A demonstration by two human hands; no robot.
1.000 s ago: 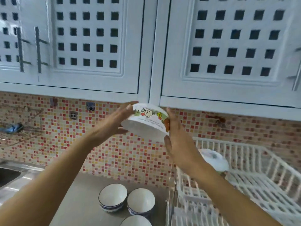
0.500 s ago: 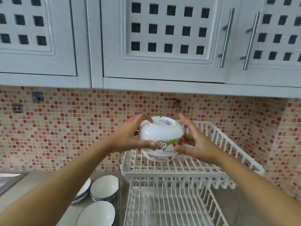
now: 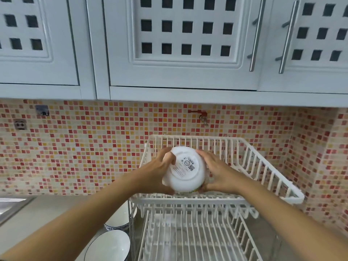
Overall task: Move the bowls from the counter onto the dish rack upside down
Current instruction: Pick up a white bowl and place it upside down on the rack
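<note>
A white bowl (image 3: 185, 169) with a printed label on its base is upside down inside the upper tier of the white two-tier dish rack (image 3: 263, 162), near its front left. My left hand (image 3: 160, 171) grips its left side and my right hand (image 3: 219, 172) grips its right side. Whether the rim rests on the rack wires is hidden. Two white bowls with blue rims stand upright on the counter left of the rack: one (image 3: 109, 245) at the bottom, one (image 3: 120, 216) behind it, partly hidden by my left arm.
The lower rack tier (image 3: 188, 238) holds no dishes. A steel sink edge (image 3: 9, 206) is at the far left. White cabinets (image 3: 184, 44) hang above the mosaic tile wall (image 3: 84, 147), which has a red hook (image 3: 199, 114) over the rack.
The bowl went from tilted, held high, to fully upside down and lower inside the upper tier. Both hands moved down with it. The view shifted right toward the rack.
</note>
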